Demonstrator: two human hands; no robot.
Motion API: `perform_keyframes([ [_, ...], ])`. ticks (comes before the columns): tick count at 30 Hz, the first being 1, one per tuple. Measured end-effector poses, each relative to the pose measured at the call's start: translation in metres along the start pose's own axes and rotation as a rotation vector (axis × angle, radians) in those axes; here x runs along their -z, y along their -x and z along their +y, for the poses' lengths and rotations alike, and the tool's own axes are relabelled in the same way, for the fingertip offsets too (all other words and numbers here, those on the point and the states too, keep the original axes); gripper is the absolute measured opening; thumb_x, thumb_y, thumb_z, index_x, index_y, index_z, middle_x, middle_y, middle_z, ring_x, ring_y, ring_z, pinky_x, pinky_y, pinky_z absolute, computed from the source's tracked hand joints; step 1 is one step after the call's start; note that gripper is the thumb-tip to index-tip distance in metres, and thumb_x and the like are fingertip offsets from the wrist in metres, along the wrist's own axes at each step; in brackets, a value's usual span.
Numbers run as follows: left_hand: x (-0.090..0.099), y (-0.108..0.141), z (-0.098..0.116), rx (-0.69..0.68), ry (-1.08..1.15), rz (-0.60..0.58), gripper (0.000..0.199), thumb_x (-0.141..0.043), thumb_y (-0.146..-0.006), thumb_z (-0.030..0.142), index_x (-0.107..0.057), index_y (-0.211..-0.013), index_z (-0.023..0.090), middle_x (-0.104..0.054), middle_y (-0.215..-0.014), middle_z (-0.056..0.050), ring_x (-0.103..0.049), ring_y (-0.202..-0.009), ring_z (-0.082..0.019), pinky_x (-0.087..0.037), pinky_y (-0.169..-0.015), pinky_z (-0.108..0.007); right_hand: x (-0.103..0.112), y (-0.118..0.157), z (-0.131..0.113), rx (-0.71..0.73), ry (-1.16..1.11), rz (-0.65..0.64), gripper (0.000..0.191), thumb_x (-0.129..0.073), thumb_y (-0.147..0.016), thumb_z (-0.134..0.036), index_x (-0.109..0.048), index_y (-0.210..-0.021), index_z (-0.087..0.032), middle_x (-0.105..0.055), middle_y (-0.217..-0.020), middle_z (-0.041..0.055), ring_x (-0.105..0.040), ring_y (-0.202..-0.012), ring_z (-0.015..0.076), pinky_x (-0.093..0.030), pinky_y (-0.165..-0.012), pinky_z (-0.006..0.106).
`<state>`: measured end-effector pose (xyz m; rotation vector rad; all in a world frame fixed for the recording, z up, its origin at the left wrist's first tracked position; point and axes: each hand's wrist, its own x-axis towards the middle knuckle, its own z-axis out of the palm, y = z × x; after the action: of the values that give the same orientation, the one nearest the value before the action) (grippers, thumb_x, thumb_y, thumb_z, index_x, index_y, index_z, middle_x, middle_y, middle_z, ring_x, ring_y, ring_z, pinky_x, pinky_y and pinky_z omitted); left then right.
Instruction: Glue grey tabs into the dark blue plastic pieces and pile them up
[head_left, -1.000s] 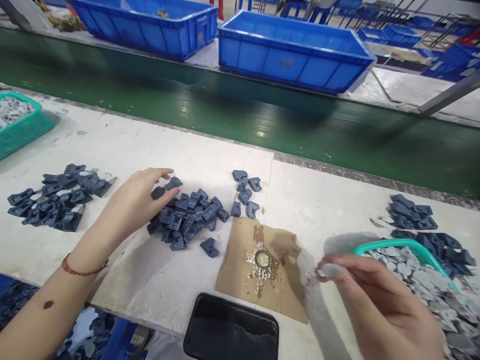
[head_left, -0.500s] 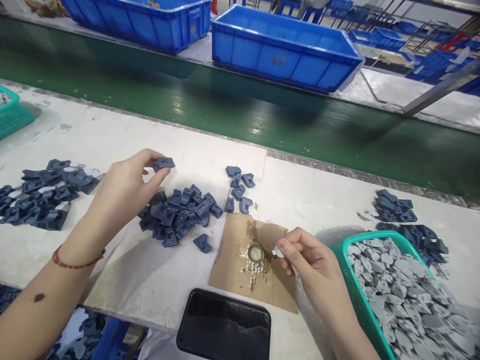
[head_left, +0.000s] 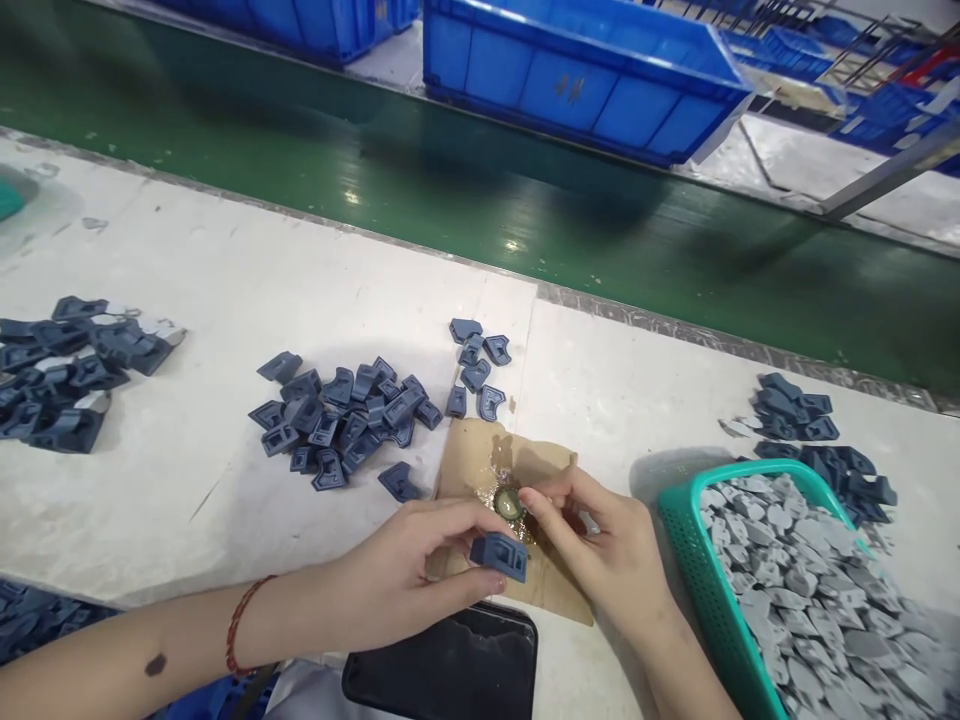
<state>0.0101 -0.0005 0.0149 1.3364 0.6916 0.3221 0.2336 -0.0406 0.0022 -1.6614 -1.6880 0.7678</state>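
My left hand (head_left: pixel 439 570) is closed on a dark blue plastic piece (head_left: pixel 501 556) with rectangular recesses, held above the phone and the cardboard. My right hand (head_left: pixel 600 540) pinches its fingers at the rim of a small round cap (head_left: pixel 510 503), which holds clear liquid. The small light-grey piece seen earlier in these fingers is now almost entirely hidden. Wet drops surround the cap on a brown cardboard sheet (head_left: pixel 469 445). Left of the cardboard lies a loose pile of dark blue pieces (head_left: pixel 352 415), with several more pieces (head_left: pixel 476 375) behind it.
A green basket (head_left: pixel 679 530) heaped with light-grey pieces (head_left: pixel 810 590) stands at right, dark blue pieces (head_left: pixel 825 475) behind it. Another pile (head_left: pixel 75 365) lies far left. A black phone (head_left: pixel 450 665) is at the front edge. Beyond the green belt (head_left: pixel 450 190) sits a blue crate (head_left: pixel 577 85).
My left hand has come from the pile rightward and toward me, carrying the dark blue piece beside the cap. My right hand has moved left to the cap. The view has tilted down slightly.
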Motion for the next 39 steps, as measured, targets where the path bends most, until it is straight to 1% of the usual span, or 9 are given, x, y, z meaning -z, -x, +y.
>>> perform_keyframes([
  [3, 0.005, -0.002, -0.008, -0.071, -0.100, 0.019, 0.018, -0.067, -0.097, 0.030, -0.069, -0.113, 0.023, -0.071, -0.094, -0.002, -0.064, -0.082, -0.017, -0.047, -0.070, -0.026, -0.002, -0.001, -0.001, 0.121, 0.080, -0.005, 0.029, -0.062, -0.100, -0.025, -0.059, -0.071, -0.021, -0.054, -0.056, -0.0046, -0.045, -0.048, 0.0098, -0.036, -0.047, 0.024],
  [8, 0.005, 0.000, -0.014, -0.060, -0.143, 0.065, 0.025, -0.071, -0.095, 0.033, -0.070, -0.117, 0.023, -0.072, -0.092, -0.002, -0.062, -0.079, -0.017, -0.045, -0.066, -0.027, -0.006, -0.003, 0.000, 0.247, 0.167, -0.017, 0.033, -0.060, -0.100, -0.018, -0.050, -0.069, -0.022, -0.049, -0.059, -0.0049, -0.044, -0.050, 0.0101, -0.034, -0.049, 0.025],
  [16, 0.004, 0.000, -0.016, -0.055, -0.069, 0.074, 0.024, -0.070, -0.095, 0.027, -0.068, -0.118, 0.025, -0.073, -0.094, -0.001, -0.064, -0.076, -0.015, -0.049, -0.066, -0.025, -0.006, -0.001, 0.001, 0.220, 0.193, -0.021, 0.031, -0.058, -0.101, -0.020, -0.054, -0.071, -0.022, -0.056, -0.061, -0.0032, -0.046, -0.050, 0.0103, -0.035, -0.049, 0.026],
  [21, 0.003, 0.000, -0.017, -0.111, -0.074, 0.086, 0.020, -0.071, -0.093, 0.022, -0.066, -0.112, 0.024, -0.071, -0.109, -0.004, -0.068, -0.094, -0.019, -0.055, -0.081, -0.030, -0.008, -0.002, 0.001, 0.182, 0.144, -0.008, 0.030, -0.060, -0.100, -0.020, -0.054, -0.071, -0.022, -0.053, -0.059, -0.0037, -0.045, -0.051, 0.0102, -0.034, -0.049, 0.025],
  [24, 0.004, 0.000, -0.015, -0.133, -0.145, 0.129, 0.020, -0.075, -0.089, 0.021, -0.070, -0.108, 0.024, -0.069, -0.100, -0.004, -0.066, -0.089, -0.019, -0.053, -0.076, -0.029, -0.008, 0.000, 0.000, 0.104, 0.082, -0.004, 0.031, -0.061, -0.100, -0.023, -0.055, -0.069, -0.022, -0.051, -0.057, -0.0046, -0.043, -0.049, 0.0097, -0.034, -0.048, 0.025],
  [29, 0.004, -0.001, -0.014, -0.171, -0.117, 0.133, 0.025, -0.073, -0.091, 0.019, -0.072, -0.115, 0.024, -0.070, -0.091, -0.002, -0.061, -0.072, -0.014, -0.048, -0.061, -0.025, -0.006, 0.003, 0.000, -0.213, -0.194, 0.115, 0.039, -0.069, -0.096, -0.039, -0.056, -0.064, -0.020, -0.046, -0.053, -0.0053, -0.039, -0.048, 0.0085, -0.030, -0.046, 0.023],
  [32, 0.001, -0.002, -0.015, -0.181, -0.048, 0.149, 0.021, -0.073, -0.089, 0.017, -0.069, -0.109, 0.022, -0.074, -0.103, -0.006, -0.069, -0.084, -0.017, -0.056, -0.073, -0.027, -0.006, 0.002, -0.002, -0.334, -0.424, 0.140, 0.041, -0.073, -0.093, -0.043, -0.056, -0.063, -0.020, -0.045, -0.049, -0.0059, -0.037, -0.045, 0.0078, -0.027, -0.044, 0.022],
  [35, -0.001, -0.001, -0.015, -0.146, 0.080, 0.126, 0.019, -0.068, -0.090, 0.012, -0.059, -0.102, 0.023, -0.075, -0.120, -0.009, -0.073, -0.099, -0.020, -0.059, -0.078, -0.027, -0.008, 0.000, -0.005, -0.376, -0.624, 0.100, 0.042, -0.073, -0.093, -0.046, -0.053, -0.065, -0.021, -0.047, -0.047, -0.0060, -0.037, -0.043, 0.0076, -0.028, -0.043, 0.021],
  [39, 0.000, 0.000, -0.014, -0.087, 0.129, 0.074, 0.021, -0.060, -0.092, 0.010, -0.048, -0.101, 0.026, -0.077, -0.123, -0.008, -0.074, -0.091, -0.017, -0.046, -0.052, -0.018, -0.010, 0.001, -0.010, -0.337, -0.689, 0.044, 0.035, -0.071, -0.094, -0.048, -0.064, -0.074, -0.019, -0.053, -0.048, -0.0037, -0.044, -0.043, 0.0093, -0.036, -0.045, 0.021],
])
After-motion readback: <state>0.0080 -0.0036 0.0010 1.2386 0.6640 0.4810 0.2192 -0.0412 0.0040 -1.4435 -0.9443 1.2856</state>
